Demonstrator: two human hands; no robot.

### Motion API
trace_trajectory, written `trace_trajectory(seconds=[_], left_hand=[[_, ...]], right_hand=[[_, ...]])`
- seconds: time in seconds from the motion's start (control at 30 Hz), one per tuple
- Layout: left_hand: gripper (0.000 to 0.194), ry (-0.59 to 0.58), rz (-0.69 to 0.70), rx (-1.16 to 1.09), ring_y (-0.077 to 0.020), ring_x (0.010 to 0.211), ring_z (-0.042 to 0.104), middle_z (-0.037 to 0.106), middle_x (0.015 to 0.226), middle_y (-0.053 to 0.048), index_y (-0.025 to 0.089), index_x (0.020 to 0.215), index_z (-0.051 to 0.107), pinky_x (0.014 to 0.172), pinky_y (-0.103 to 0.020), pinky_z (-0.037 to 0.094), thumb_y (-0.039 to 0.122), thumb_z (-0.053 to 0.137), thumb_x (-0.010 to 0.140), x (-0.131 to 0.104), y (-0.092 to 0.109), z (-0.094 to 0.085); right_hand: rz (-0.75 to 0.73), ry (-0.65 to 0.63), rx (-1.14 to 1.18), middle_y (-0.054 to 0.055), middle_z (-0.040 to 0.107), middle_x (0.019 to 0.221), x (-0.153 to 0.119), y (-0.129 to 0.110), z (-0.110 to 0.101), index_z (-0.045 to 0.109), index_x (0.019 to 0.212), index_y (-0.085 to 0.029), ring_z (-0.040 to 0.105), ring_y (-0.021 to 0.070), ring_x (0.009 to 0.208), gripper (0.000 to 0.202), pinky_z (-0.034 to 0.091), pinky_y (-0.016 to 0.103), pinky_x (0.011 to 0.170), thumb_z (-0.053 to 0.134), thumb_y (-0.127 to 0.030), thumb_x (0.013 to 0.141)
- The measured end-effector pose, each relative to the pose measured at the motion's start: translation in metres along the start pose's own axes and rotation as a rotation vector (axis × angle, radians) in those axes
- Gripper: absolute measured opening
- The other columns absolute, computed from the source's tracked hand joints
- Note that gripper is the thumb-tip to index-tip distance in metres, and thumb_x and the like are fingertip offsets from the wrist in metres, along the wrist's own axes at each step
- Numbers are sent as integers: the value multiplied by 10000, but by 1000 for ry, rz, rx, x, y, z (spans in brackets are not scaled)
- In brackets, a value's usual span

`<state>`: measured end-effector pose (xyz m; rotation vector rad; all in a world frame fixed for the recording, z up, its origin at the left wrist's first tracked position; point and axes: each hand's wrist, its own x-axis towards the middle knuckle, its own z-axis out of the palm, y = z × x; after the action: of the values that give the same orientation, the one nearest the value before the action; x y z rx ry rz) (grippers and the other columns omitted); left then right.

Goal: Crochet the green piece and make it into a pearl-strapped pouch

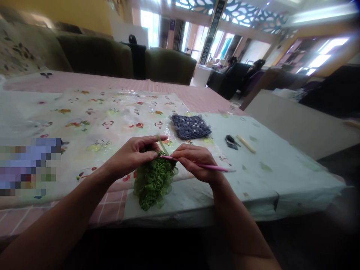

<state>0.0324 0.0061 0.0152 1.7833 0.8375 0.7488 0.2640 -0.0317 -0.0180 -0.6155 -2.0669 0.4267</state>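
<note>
A green crocheted piece with ruffled, sheer edges (154,180) hangs down over the near part of the table. My left hand (137,152) pinches its top edge, with a green ribbon strand (162,145) rising by the raised index finger. My right hand (197,159) is closed around a pink crochet hook (213,167). The hook points left, and its tip meets the top of the green piece beside my left thumb. Beyond my hands lies a dark blue-grey crocheted square with white beads (191,126), flat on the table.
Small black scissors (232,142) and a pale yellow stick (245,144) lie to the right on the covered table (270,150). A pixelated area covers the left side. Green chairs (171,65) stand behind, and people sit farther back.
</note>
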Motion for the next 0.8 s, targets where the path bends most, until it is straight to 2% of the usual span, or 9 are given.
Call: trace_trajectory(seconds=[0.1,0.2,0.33,0.47,0.67,0.8], left_hand=[[129,12,-3,21,-165,839,600,682,900,-49,174,860,722,682,-270,446,190,642,761,-1,0,-1],[169,14,15,30,-159,841,601,689,934,-49,176,902,734,690,-266,447,179,640,761,0,-1,0],[299,17,34,26,-134,820,584,669,919,-30,183,1050,740,707,-250,440,160,633,772,0,-4,1],[495,65,22,55,-98,711,525,618,838,1,179,1257,666,648,-230,418,161,639,764,1,-4,4],[470,136,55,195,-104,669,522,626,758,6,132,1226,679,630,-228,426,181,624,762,2,-3,12],[456,187,83,280,-100,649,519,614,725,16,140,1216,689,632,-230,420,166,614,767,3,-7,15]], right_hand=[[-10,8,-27,70,692,891,0,0,1,688,1035,-165,638,148,812,214,529,310,728,487,-186,965],[-21,11,-42,80,687,875,0,0,2,686,1036,-147,636,153,810,216,533,312,726,484,-183,966],[-50,18,-88,94,681,872,0,-1,5,682,1035,-124,629,155,798,225,530,303,705,473,-175,966],[-104,32,-172,91,684,871,-1,1,9,664,1031,-131,618,159,798,203,521,295,700,477,-154,957],[-150,-7,-415,81,685,826,-2,2,16,649,977,-126,596,168,758,167,525,294,689,487,-151,945],[-190,-6,-552,84,672,764,-1,1,21,654,930,-102,580,172,712,166,518,296,666,491,-135,938]])
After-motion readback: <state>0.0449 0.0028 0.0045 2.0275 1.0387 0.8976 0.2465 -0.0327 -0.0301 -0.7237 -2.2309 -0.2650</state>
